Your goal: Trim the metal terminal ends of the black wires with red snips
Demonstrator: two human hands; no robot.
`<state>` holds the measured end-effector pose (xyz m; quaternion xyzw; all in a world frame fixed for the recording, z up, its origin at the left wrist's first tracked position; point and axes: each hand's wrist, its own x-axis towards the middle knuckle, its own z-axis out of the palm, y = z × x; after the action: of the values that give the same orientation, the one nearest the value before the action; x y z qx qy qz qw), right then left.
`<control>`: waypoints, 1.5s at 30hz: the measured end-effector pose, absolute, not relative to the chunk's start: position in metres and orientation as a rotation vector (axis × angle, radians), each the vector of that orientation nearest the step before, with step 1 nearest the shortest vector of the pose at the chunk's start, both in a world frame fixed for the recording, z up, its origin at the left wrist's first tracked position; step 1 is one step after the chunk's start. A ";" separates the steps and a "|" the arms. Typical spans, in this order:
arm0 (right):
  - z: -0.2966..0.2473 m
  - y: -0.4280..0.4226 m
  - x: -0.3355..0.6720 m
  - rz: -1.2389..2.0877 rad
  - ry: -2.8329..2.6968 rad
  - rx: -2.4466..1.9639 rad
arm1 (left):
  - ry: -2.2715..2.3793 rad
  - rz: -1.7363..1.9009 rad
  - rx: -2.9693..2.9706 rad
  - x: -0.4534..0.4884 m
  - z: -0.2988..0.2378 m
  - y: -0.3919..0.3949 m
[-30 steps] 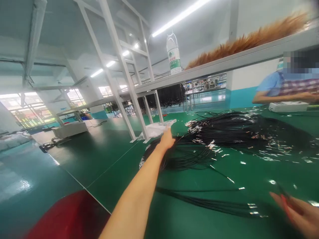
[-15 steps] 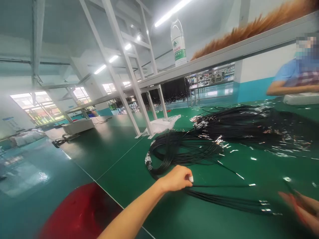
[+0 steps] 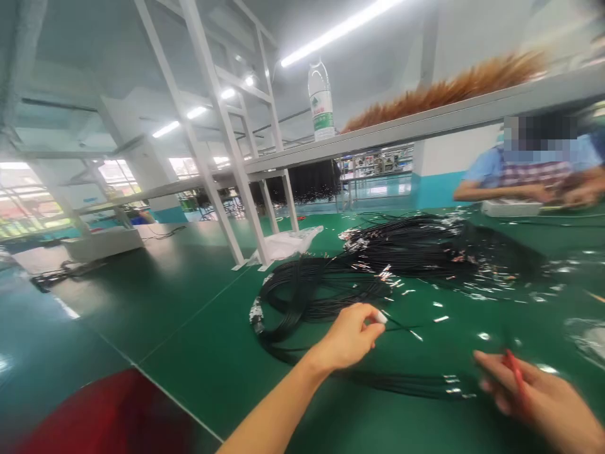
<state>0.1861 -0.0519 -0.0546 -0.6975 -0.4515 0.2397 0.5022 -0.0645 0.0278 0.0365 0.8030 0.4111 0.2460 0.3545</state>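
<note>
My left hand (image 3: 352,337) is closed in a pinch above the green tabletop, a white cover on one fingertip. A thin, blurred black cable runs right from its fingers. Below it, a small bunch of black cables (image 3: 401,383) lies with shiny metal ends pointing right. My right hand (image 3: 539,394), smeared by motion, is wrapped round a red-handled tool (image 3: 518,381); its dark tip points away and is too blurred to name. Just beyond my left hand lies a coiled bundle of black cables (image 3: 297,293), with silvery ends gathered at its left.
A larger heap of black cables (image 3: 416,246) lies farther back. A raised grey shelf (image 3: 378,135) crosses above, bearing a water bottle (image 3: 321,104) and brown bristly strands (image 3: 449,88). A co-worker (image 3: 534,170) sits across at right. Something red (image 3: 108,416) stands at lower left.
The view has turned right, showing more of the co-worker. My right hand has come farther into view with the red-handled tool. My left hand has shifted right of the bunched cables.
</note>
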 end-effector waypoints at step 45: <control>-0.014 -0.070 0.141 1.231 -0.660 -1.166 | 0.975 0.963 2.543 0.013 -0.014 -0.021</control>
<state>0.1408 -0.0702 -0.0137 -0.5058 -0.2862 0.5340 0.6140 0.0127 -0.0207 -0.0136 0.8733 0.3349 0.3306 0.1260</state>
